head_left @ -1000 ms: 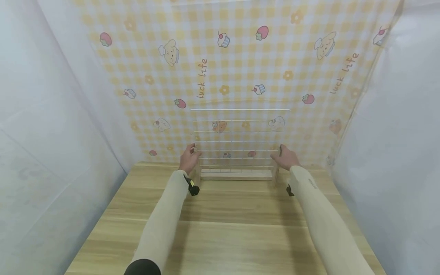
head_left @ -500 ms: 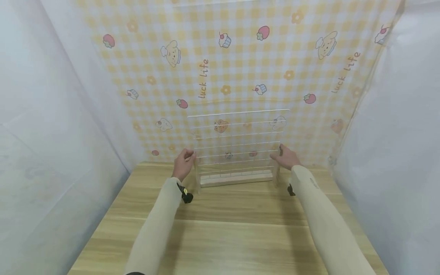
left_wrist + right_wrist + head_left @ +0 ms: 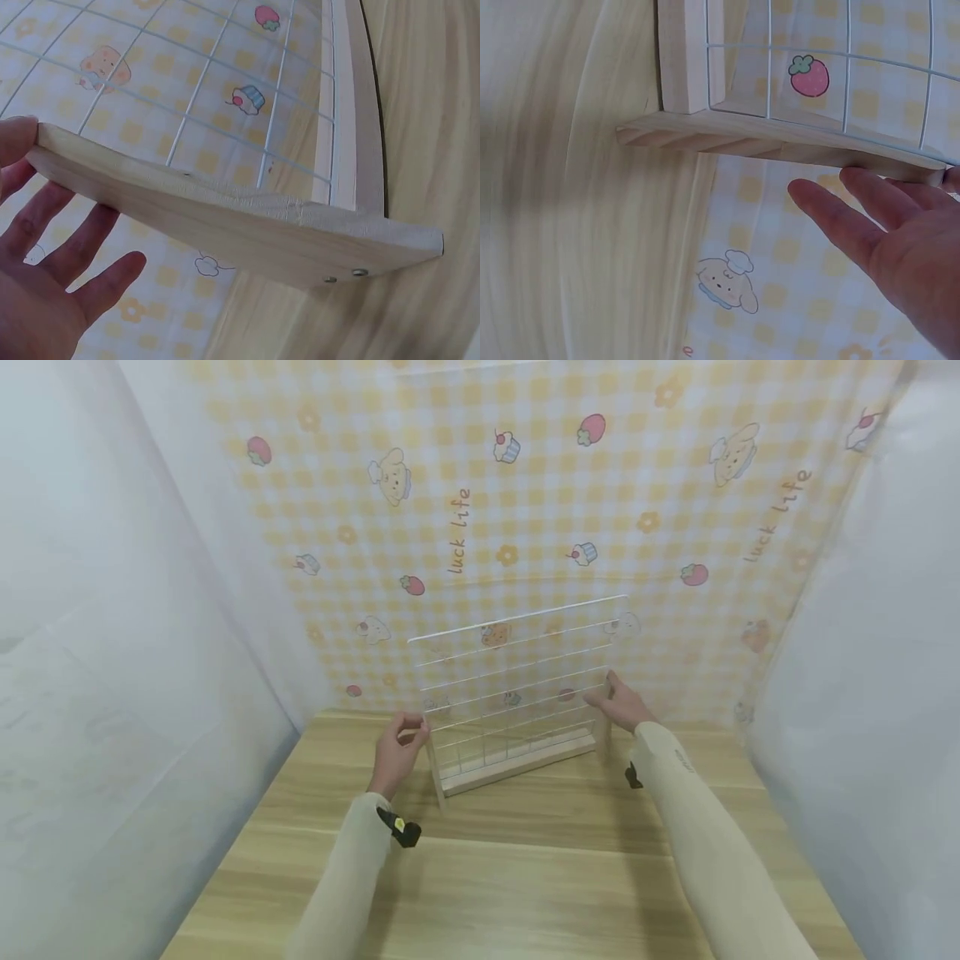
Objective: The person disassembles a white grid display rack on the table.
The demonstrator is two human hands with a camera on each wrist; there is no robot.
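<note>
A white wire grid rack (image 3: 519, 764) with a wooden bottom bar and wooden side boards stands at the back of the table, its left end turned nearer to me. My left hand (image 3: 397, 748) pinches the upper end of the left side board (image 3: 217, 206) between thumb and fingers, its other fingers spread. At the opposite end, my right hand (image 3: 624, 703) holds the top of the right side board (image 3: 780, 146); its thumb is mostly out of the right wrist view. Two screw heads (image 3: 360, 272) show near the foot of the left board.
The wood-grain table (image 3: 525, 893) runs back to a yellow checked cloth (image 3: 555, 510) hanging behind the rack. White sheets hang at the left (image 3: 150, 610) and right (image 3: 885, 652).
The rack's left end has swung towards me, so it now stands at an angle. My left hand came nearer with it, while the right hand stayed almost in place.
</note>
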